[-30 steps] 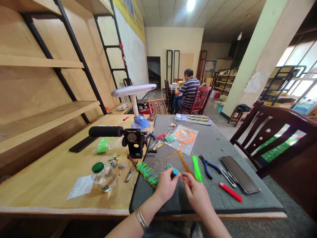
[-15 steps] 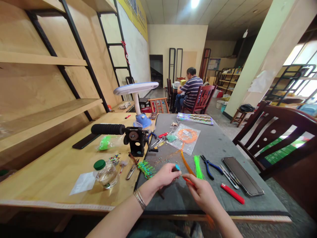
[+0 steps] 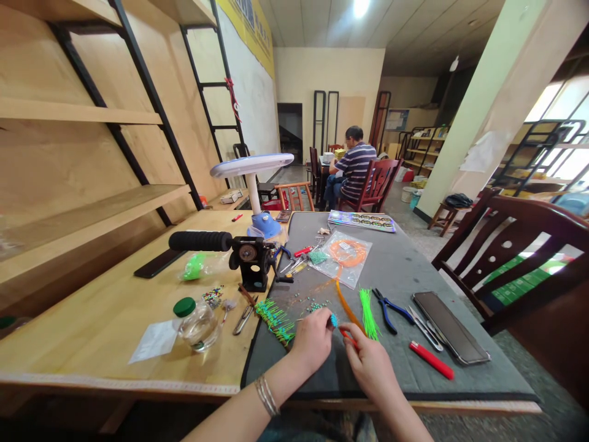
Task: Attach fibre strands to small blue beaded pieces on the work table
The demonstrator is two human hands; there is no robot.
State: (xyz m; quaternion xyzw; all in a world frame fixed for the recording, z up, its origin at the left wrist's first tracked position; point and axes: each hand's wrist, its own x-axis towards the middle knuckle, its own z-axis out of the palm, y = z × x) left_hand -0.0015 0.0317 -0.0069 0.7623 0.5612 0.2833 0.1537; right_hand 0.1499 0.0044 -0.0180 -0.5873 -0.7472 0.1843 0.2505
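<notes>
My left hand [image 3: 313,336] is closed over the grey mat, with a small bright blue piece [image 3: 333,320] pinched at its fingertips. Facing it from the right, my right hand [image 3: 372,363] grips a slim orange-red thing [image 3: 348,339], whose kind I cannot make out. A narrow gap separates the two hands. Small teal beads [image 3: 317,306] lie scattered just beyond my left fingers. To the left of that hand runs a row of green-and-blue threaded pieces [image 3: 275,319]. Bright green strands [image 3: 368,313] and an orange strand bundle [image 3: 347,306] rest beyond my right hand.
A black hand-crank device [image 3: 251,261] and a green-capped jar [image 3: 199,325] stand on the left. Blue-handled pliers [image 3: 393,310], tweezers [image 3: 426,328], a red lighter [image 3: 431,360] and a phone-like slab [image 3: 451,326] lie right. A person [image 3: 354,166] sits farther back.
My left hand has turned and shifted slightly toward me, and the gap between the hands has widened. More teal beads show on the mat. The orange blur beneath my right forearm is gone.
</notes>
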